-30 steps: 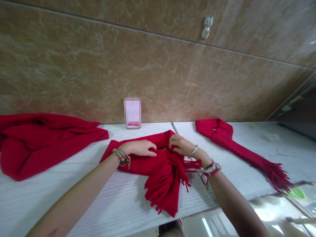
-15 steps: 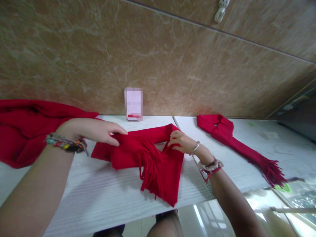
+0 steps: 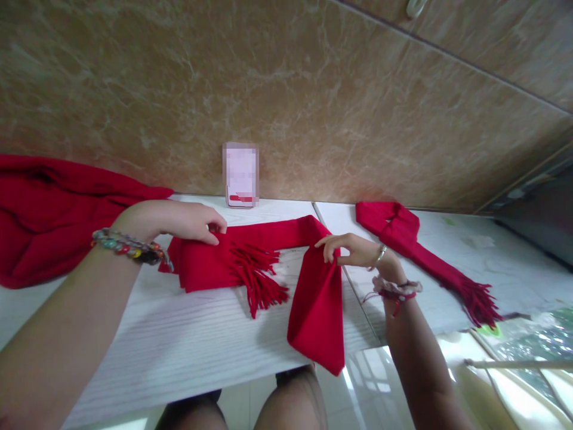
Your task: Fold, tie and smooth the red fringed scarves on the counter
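Pinched by the left hand (image 3: 190, 224) at its folded left part and by the right hand (image 3: 351, 248) at its bend, the fringed red scarf (image 3: 206, 263) is laid lengthwise near the table's (image 3: 188, 340) back edge, fringe aimed rightward, its plain loop turned past the front edge.

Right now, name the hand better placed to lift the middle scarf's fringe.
Probably the left: the left hand pinches the scarf beside its fringe, while the right hand grips a bend across bare tabletop from those strands.
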Tool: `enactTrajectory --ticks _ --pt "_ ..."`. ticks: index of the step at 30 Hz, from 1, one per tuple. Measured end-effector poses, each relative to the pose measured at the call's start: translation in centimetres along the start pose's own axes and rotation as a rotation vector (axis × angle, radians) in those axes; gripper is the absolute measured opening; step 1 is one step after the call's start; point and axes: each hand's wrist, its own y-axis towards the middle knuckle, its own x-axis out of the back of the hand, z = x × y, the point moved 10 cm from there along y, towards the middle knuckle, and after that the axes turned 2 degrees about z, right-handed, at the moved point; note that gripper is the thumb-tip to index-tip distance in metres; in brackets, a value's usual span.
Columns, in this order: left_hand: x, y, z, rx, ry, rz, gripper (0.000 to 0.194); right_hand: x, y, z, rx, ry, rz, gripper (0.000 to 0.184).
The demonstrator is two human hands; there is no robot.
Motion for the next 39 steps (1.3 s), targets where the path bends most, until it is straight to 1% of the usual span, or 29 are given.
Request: enactTrajectory --ticks 3,4,6,8,10,11,13,14,15,17,18,19,20,21,23,26,28,29,31,32,33,35,36,37,39 --pt "0.5 0.0 0.1 -0.014 0.018 -0.047 0.018 -0.1 -0.2 0.6 0.05 0.093 0.018 0.012" --pt "0.8 0.0 -0.1 -0.041 0.004 -0.059 0.018 0.3 -0.3 0.8 0.08 0.122 -0.007 0.015" --pt "1.7 -0.2 -1.0 -0.126 -0.063 -0.113 0.019 1.5 -0.7 0.8 0.116 0.171 -0.094 0.02" --pt "3.1 -0.7 -2.5 -0.233 -0.173 -0.194 0.022 2.6 -1.1 0.5 0.121 0.203 -0.191 0.023" --pt "4.3 -1.4 -4.3 -0.333 -0.314 -0.271 0.024 3.2 -1.4 0.2 0.128 0.222 -0.253 0.024" --pt "4.7 -1.5 -5.3 -0.369 -0.399 -0.305 0.025 3.4 -1.5 0.2 0.134 0.229 -0.271 0.024" --pt "4.6 -1.3 -7.0 -0.405 -0.591 -0.368 0.025 3.5 -1.5 0.1 0.138 0.241 -0.301 0.023" --pt "4.1 -1.0 -7.6 -0.408 -0.696 -0.401 0.024 3.7 -1.5 0.0 0.134 0.246 -0.32 0.022" --pt "3.1 -0.3 -8.4 -0.417 -0.789 -0.397 0.024 3.8 -1.6 -0.1 0.128 0.251 -0.343 0.022" --pt "0.2 1.5 -10.2 -0.43 -0.924 -0.325 0.023 4.2 -1.7 -0.2 0.119 0.259 -0.393 0.022" --pt "-1.5 2.5 -10.8 -0.416 -0.954 -0.28 0.022 4.4 -1.7 -0.2 0.118 0.261 -0.417 0.022" --pt "-2.9 3.4 -11.3 -0.392 -0.94 -0.254 0.02 4.5 -1.6 -0.2 0.117 0.259 -0.44 0.023" --pt "-4.1 4.0 -11.7 -0.37 -0.87 -0.253 0.017 4.5 -1.5 -0.2 0.114 0.251 -0.461 0.023" --pt "-4.7 4.4 -11.9 -0.348 -0.782 -0.291 0.015 4.4 -1.3 -0.2 0.102 0.233 -0.482 0.023" --pt "-5.3 4.8 -11.8 -0.3 -0.652 -0.375 0.016 4.0 -0.6 -0.3 0.05 0.164 -0.513 0.021" --pt "-5.2 5.0 -11.1 -0.248 -0.621 -0.461 0.017 2.7 1.0 -0.2 -0.055 0.01 -0.525 0.011" --pt "-4.6 4.7 -10.5 -0.239 -0.63 -0.511 0.018 2.0 1.9 0.0 -0.102 -0.088 -0.535 0.007" --pt "-4.1 4.4 -10.3 -0.23 -0.618 -0.556 0.018 1.9 2.1 0.1 -0.119 -0.13 -0.548 0.007" --pt "-3.0 3.4 -9.9 -0.196 -0.579 -0.643 0.012 2.3 2.0 -0.1 -0.161 -0.196 -0.595 0.009" --pt "-2.8 2.9 -10.0 -0.182 -0.572 -0.651 0.008 2.8 1.6 -0.4 -0.191 -0.219 -0.634 0.01" --pt "-3.0 2.7 -10.3 -0.174 -0.578 -0.624 0.009 3.6 1.0 -0.8 -0.231 -0.232 -0.68 0.01" --pt "-4.2 2.5 -11.4 -0.19 -0.61 -0.502 0.019 5.1 -0.7 -2.1 -0.342 -0.238 -0.758 0.01" --pt "-4.9 2.4 -12.1 -0.214 -0.626 -0.447 0.025 5.7 -1.6 -2.8 -0.411 -0.24 -0.765 0.01" --pt "-5.6 2.3 -12.7 -0.242 -0.638 -0.413 0.03 5.9 -2.5 -3.5 -0.487 -0.244 -0.742 0.009" --pt "-6.5 2.3 -13.4 -0.291 -0.678 -0.392 0.038 5.5 -3.9 -4.7 -0.617 -0.25 -0.623 0.012"
